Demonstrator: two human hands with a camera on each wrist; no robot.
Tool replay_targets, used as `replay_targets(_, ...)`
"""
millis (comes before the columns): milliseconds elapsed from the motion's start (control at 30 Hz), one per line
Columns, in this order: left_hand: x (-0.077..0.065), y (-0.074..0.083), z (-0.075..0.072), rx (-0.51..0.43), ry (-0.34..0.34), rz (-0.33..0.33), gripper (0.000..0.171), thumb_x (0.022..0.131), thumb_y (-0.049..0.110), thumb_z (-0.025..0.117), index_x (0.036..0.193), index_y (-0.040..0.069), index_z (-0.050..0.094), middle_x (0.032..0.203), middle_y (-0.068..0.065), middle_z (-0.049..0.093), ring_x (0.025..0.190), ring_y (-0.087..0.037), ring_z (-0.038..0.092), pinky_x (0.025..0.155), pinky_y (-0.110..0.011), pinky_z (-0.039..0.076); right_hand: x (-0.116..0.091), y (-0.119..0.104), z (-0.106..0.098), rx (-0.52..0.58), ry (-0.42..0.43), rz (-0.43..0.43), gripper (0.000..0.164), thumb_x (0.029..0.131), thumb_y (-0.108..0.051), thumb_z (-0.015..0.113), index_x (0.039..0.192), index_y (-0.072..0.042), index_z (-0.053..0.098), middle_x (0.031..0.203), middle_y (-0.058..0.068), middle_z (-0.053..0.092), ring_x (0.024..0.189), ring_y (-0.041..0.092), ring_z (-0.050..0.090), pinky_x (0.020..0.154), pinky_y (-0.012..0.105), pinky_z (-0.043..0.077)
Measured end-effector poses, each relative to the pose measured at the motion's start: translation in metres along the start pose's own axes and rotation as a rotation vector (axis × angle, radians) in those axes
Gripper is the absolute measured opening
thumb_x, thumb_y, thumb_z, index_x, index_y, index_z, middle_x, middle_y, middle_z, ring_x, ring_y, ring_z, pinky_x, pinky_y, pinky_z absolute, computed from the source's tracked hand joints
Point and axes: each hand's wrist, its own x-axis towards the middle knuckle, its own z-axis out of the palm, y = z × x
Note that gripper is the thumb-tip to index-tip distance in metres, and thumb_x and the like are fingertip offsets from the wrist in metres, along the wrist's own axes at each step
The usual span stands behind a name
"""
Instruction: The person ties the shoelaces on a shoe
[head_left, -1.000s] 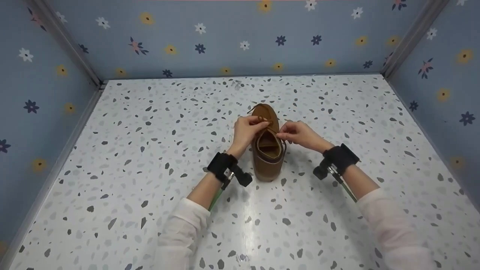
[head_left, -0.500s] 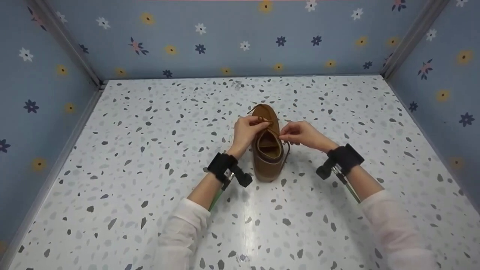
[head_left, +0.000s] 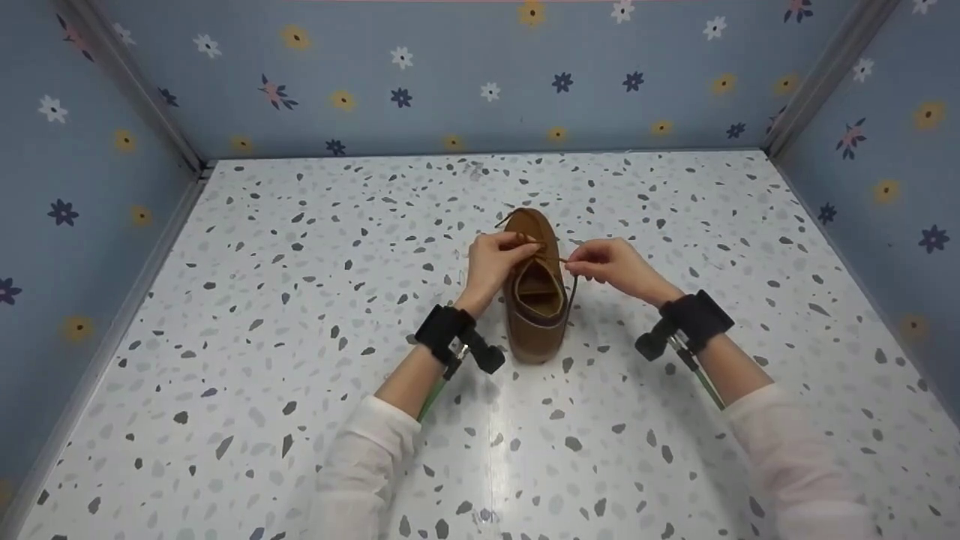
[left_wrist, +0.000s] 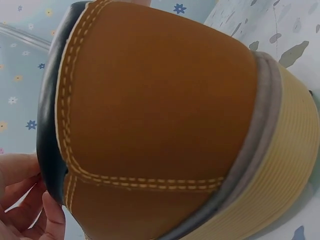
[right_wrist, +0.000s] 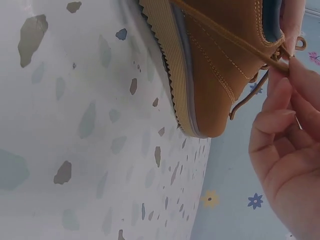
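Observation:
A brown leather lace-up shoe (head_left: pixel 535 346) stands on its sole, toe pointing away from me. It has a dark padded collar (left_wrist: pixel 49 110) and a cream ribbed sole (left_wrist: pixel 287 145). My left hand (head_left: pixel 493 261) lies over the lacing, thumb and forefinger pinching the lace at the front of the opening. Beside the shoe, my right hand (head_left: pixel 611 266) pinches a brown shoelace (right_wrist: pixel 245 44) between thumb and fingertips. A short stretch of lace runs from the lacing to those fingertips, and the rest trails along the shoe's right side. A small loop shows in the right wrist view.
The shoe stands on a white speckled surface (head_left: pixel 300 315). Blue flowered panels (head_left: pixel 450 67) rise at the back and both sides. Each wrist wears a black strap (head_left: pixel 697 321) with a camera and green cable.
My right hand has moved right and slightly away from me, drawing the lace out from the shoe, so a stretch of it now shows. My left hand stays in place.

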Motion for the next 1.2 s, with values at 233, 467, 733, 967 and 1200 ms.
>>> replay_targets(233,-0.013,0.036,-0.013,-0.012,-0.040,-0.069,0.023,0.054,0.039,0.056,0.068,0.020,0.058,0.061,0.004,0.052,0.047,-0.011,0.044,0.037,-0.026,0.033,0.007,0.001,0.002,0.014,0.119,-0.017,0.014,0.069,-0.016,0.050,0.075,-0.004,0.054,0.064,0.012,0.050,0.050,0.019,0.043,0.041,0.031,0.032)
replay_targets(467,-0.014,0.037,-0.015,-0.020,-0.034,-0.064,0.025,0.051,0.042,0.056,0.066,0.021,0.058,0.059,0.005,0.052,0.047,-0.011,0.044,0.034,-0.029,0.031,0.017,0.009,0.005,-0.008,0.110,-0.003,0.015,0.067,-0.023,0.051,0.074,-0.010,0.055,0.061,0.007,0.050,0.049,0.021,0.043,0.039,0.027,0.033)
replay_targets(733,-0.008,0.021,-0.007,0.015,0.006,-0.051,0.026,0.050,0.045,0.055,0.064,0.023,0.058,0.056,0.005,0.051,0.045,-0.010,0.043,0.038,-0.023,0.032,0.022,0.004,0.007,0.017,0.114,-0.012,0.017,0.069,-0.022,0.049,0.076,-0.007,0.052,0.062,0.012,0.049,0.043,0.020,0.040,0.036,0.031,0.033)
replay_targets(967,-0.006,0.015,-0.004,0.034,0.014,-0.051,0.026,0.049,0.046,0.055,0.064,0.025,0.058,0.057,0.007,0.051,0.045,-0.009,0.043,0.039,-0.023,0.033,0.015,-0.020,0.009,0.062,0.073,0.048,0.020,0.072,-0.017,0.046,0.080,0.001,0.047,0.059,0.016,0.042,0.045,0.028,0.037,0.036,0.028,0.031)
replay_targets(1200,0.004,-0.012,0.004,0.002,0.018,-0.015,0.026,0.050,0.046,0.055,0.065,0.024,0.058,0.058,0.007,0.052,0.046,-0.009,0.043,0.039,-0.024,0.033,0.009,-0.035,0.012,0.028,0.029,0.121,0.018,0.072,-0.015,0.046,0.078,0.002,0.047,0.049,0.010,0.038,0.034,0.014,0.032,0.031,0.021,0.027)
